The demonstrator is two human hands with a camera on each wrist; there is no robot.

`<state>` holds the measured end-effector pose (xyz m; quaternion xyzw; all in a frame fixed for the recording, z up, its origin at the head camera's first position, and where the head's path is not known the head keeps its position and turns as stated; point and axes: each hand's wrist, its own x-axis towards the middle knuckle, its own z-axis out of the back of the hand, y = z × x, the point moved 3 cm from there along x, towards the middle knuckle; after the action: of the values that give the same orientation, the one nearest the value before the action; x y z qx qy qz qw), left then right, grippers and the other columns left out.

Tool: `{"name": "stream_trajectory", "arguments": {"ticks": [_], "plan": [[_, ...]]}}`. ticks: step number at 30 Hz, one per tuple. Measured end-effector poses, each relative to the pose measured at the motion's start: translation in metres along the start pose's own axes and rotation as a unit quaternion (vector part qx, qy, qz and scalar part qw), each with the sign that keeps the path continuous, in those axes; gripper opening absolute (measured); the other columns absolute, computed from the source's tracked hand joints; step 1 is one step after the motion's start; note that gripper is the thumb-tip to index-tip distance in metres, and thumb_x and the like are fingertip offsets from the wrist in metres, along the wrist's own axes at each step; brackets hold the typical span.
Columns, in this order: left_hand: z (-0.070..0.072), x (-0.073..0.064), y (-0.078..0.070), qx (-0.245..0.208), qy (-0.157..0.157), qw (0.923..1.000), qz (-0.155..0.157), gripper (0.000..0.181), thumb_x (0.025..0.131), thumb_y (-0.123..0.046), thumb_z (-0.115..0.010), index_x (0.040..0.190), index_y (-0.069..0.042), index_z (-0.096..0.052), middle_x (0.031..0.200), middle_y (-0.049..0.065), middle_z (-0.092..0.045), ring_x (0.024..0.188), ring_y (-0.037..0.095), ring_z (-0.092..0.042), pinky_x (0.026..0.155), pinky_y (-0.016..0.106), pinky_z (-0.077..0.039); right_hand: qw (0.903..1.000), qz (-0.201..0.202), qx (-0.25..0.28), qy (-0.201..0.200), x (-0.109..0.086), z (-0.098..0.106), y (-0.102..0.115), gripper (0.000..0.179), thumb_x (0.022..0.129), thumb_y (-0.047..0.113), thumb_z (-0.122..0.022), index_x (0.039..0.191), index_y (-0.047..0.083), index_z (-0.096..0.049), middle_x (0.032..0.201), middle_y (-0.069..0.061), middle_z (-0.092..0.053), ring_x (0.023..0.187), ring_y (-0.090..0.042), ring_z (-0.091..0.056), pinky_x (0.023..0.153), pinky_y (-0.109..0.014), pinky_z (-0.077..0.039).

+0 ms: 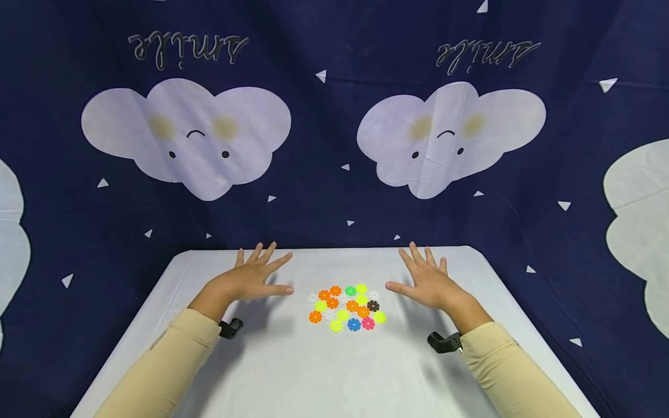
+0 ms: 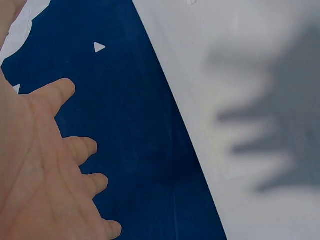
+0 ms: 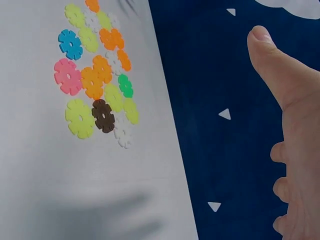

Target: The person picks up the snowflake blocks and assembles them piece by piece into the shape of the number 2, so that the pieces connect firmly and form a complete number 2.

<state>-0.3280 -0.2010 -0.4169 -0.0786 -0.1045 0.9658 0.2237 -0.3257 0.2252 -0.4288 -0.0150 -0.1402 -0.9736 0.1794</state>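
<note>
Several flat notched plastic discs, snowflake-like building pieces, lie in a loose cluster in the middle of the white table. Among them are a blue disc, a pink disc, a dark brown disc, a green disc and several orange, yellow and white ones. Left of the cluster, my left hand hovers with fingers spread and holds nothing; its palm shows in the left wrist view. My right hand hovers on the other side, fingers spread too, touching no disc.
The white table has rounded far corners. Behind it hangs a dark blue cloth printed with white clouds and small triangles. A black wrist strap shows at the left wrist, another strap at the right.
</note>
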Motion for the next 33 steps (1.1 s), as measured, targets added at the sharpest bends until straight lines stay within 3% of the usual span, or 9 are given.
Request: {"name": "stream_trajectory", "arguments": {"ticks": [9, 19, 28, 33], "plan": [[-0.011, -0.003, -0.02, -0.008, -0.009, 0.9989, -0.045, 0.099, 0.09, -0.084, -0.053, 0.169, -0.032, -0.025, 0.174, 0.014, -0.008, 0.158, 0.041, -0.001, 0.12, 0.07, 0.009, 0.9994, 0.027, 0.017, -0.013, -0.004, -0.012, 0.008, 0.106, 0.093, 0.08, -0.054, 0.166, 0.008, -0.029, 0.171, -0.021, -0.016, 0.152, -0.057, -0.011, 0.116, -0.079, -0.004], [-0.044, -0.003, -0.042, -0.04, 0.009, 0.9961, -0.077, 0.099, 0.089, -0.081, -0.061, 0.169, -0.034, -0.025, 0.174, 0.007, -0.016, 0.158, 0.033, -0.012, 0.127, 0.055, -0.01, 0.9924, 0.096, 0.071, -0.031, -0.008, -0.046, 0.029, 0.092, 0.096, 0.057, -0.073, 0.16, 0.0, -0.04, 0.163, -0.024, -0.038, 0.147, -0.051, -0.032, 0.119, -0.064, -0.029], [-0.075, 0.006, -0.072, -0.065, 0.012, 0.9891, -0.131, 0.097, 0.092, -0.07, -0.068, 0.164, -0.013, -0.038, 0.169, 0.002, -0.032, 0.156, 0.03, -0.023, 0.127, 0.053, -0.015, 0.9879, 0.119, 0.087, -0.051, -0.024, -0.079, 0.043, 0.065, 0.098, 0.036, -0.078, 0.147, -0.002, -0.057, 0.145, -0.016, -0.059, 0.136, -0.036, -0.052, 0.117, -0.052, -0.039], [-0.089, 0.012, -0.093, -0.025, -0.018, 0.9829, -0.181, 0.083, 0.095, -0.059, -0.073, 0.156, -0.007, -0.051, 0.16, 0.008, -0.047, 0.148, 0.029, -0.04, 0.123, 0.05, -0.03, 0.9809, 0.138, 0.097, -0.098, -0.03, -0.094, 0.047, 0.04, 0.094, 0.025, -0.084, 0.124, 0.002, -0.072, 0.124, -0.01, -0.071, 0.118, -0.029, -0.062, 0.106, -0.049, -0.05]]}}
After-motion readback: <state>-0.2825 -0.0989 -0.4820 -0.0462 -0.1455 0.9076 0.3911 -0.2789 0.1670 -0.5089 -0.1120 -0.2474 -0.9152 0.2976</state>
